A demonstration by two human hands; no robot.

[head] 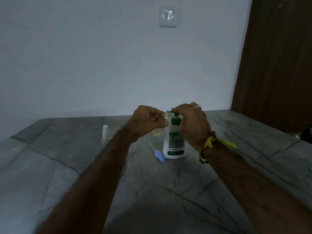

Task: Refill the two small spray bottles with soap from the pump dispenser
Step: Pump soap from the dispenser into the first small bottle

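Observation:
A white pump dispenser (174, 142) with a green collar and pump head stands on the grey marble table (152, 191). My right hand (192, 122) rests on top of the green pump head, fingers curled over it. My left hand (146, 120) holds a small clear spray bottle (157, 131), uncapped, with its mouth up at the pump's nozzle; yellowish liquid shows at its bottom. Its blue spray cap (158, 155) with a thin tube lies on the table in front of the dispenser. A second small clear bottle (106, 135) with a white cap stands to the left.
A pale wall with a light switch plate (167, 16) rises behind the table. A dark brown wooden panel (273, 65) stands at the right. The table's far right edge runs diagonally below that panel.

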